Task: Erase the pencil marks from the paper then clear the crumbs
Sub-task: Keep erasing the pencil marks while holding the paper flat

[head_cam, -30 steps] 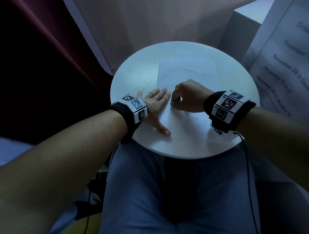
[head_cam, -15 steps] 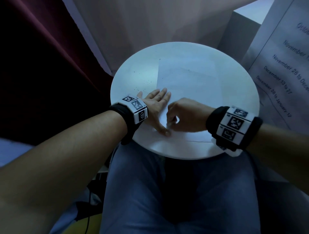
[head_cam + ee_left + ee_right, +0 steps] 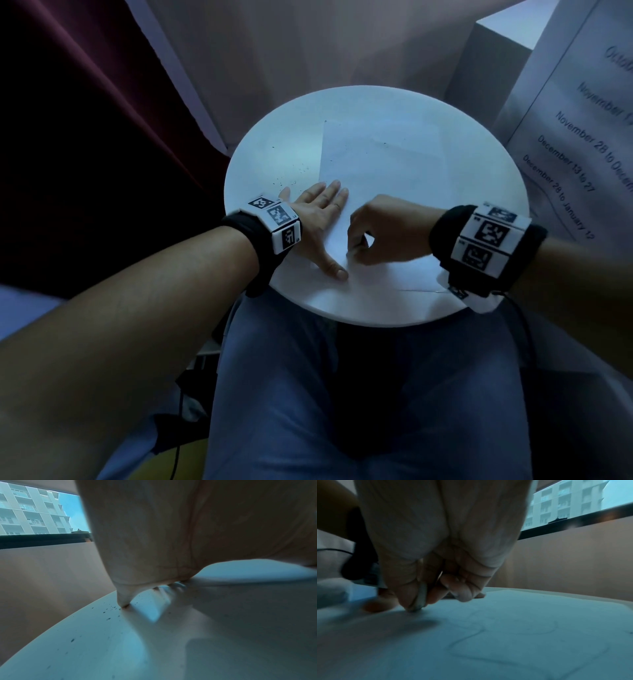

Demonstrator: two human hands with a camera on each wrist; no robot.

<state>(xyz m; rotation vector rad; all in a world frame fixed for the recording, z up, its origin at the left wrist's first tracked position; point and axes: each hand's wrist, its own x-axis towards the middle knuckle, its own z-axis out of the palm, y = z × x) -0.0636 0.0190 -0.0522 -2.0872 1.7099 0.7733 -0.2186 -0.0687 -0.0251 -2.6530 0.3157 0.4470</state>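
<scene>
Since a second ago the right hand (image 3: 383, 233) has slid from the middle of the paper (image 3: 383, 171) toward its near-left corner, close to the person's lap, and now sits just beside the left thumb. On the round white tabletop (image 3: 479, 164) the sheet lies with its long axis running away from the person. The left hand (image 3: 318, 219) lies flat and spread over the sheet's left edge, pinning it. The right grip is curled, thumb and forefinger pinching a small pale eraser (image 3: 419, 601) whose tip touches the sheet. Faint pencil lines (image 3: 488, 635) remain to the right of the eraser. Dark crumbs (image 3: 291, 174) speckle the tabletop left of the sheet, nearer the left hand.
</scene>
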